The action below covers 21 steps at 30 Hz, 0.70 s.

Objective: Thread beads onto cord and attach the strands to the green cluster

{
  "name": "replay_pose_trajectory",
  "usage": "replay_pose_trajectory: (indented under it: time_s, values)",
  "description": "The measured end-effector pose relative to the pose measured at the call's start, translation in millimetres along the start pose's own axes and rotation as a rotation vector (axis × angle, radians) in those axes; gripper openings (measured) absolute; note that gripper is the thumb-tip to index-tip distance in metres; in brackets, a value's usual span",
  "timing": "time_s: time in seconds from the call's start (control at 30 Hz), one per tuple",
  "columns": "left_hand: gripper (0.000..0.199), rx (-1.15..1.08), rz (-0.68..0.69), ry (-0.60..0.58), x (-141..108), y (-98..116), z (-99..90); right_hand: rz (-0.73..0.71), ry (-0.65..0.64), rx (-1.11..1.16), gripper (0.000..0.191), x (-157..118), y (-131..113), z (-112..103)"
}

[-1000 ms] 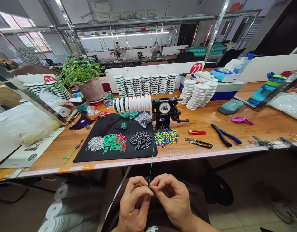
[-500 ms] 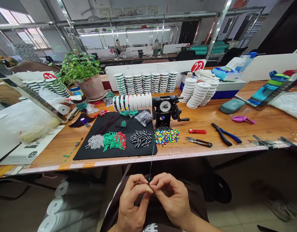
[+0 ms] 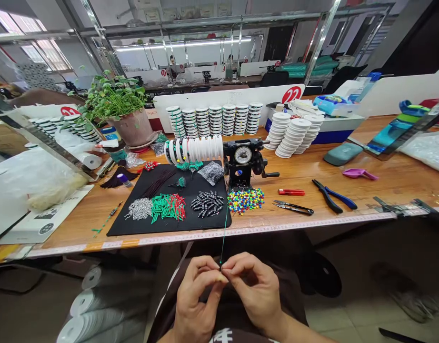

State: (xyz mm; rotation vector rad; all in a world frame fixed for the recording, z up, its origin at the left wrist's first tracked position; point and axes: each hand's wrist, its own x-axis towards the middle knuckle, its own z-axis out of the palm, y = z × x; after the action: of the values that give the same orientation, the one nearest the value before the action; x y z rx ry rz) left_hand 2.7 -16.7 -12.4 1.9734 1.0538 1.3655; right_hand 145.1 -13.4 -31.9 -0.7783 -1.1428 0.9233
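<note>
Above my lap, in front of the table edge, my left hand and my right hand meet fingertip to fingertip. Both are closed in a pinch on the lower end of a thin green line. Just at the fingertips a tiny dark piece with a green bead sits on the line; its lower part is hidden by the fingers. Upward, the line runs taut past the table edge toward the black hand-cranked winder, which carries a row of white spools.
A black mat bears silver beads, green and red sleeves and black pieces. Beside it lie multicoloured beads, snips, a red tool and pliers. Spool stacks and a potted plant stand behind.
The hands stay pinched together with the line between them, and the fingertips have shifted only slightly. The whole view has moved a little.
</note>
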Motion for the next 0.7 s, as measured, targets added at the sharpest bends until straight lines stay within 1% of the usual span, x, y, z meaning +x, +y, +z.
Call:
replay_pose_trajectory:
  time_s: [0.1, 0.2, 0.37, 0.47, 0.6, 0.7]
  values:
    - [0.02, -0.002, 0.003, 0.007, -0.1, -1.1, -0.2, -0.039, -0.041, -0.048, 0.019, 0.7, -1.0, -2.0]
    - [0.02, 0.002, 0.003, 0.009, -0.1, -0.8, -0.3, -0.041, -0.068, -0.06, 0.02, 1.1, -2.4, -3.2]
    - [0.017, -0.002, 0.011, 0.011, 1.5, 1.6, 0.1, -0.066, -0.024, -0.051, 0.02, 0.5, -3.5, -3.1]
    - [0.017, -0.014, -0.01, 0.009, 2.5, 1.7, 0.9, -0.076, -0.034, -0.059, 0.021, 0.7, -2.1, -2.8]
    - [0.018, -0.018, -0.033, 0.008, 1.5, 0.5, 1.0, -0.05, -0.034, -0.04, 0.02, 2.5, 0.1, -2.4]
    - [0.017, -0.009, -0.024, 0.009, 0.3, -0.3, -0.1, 0.017, -0.05, -0.006, 0.016, 3.4, -0.8, -1.9]
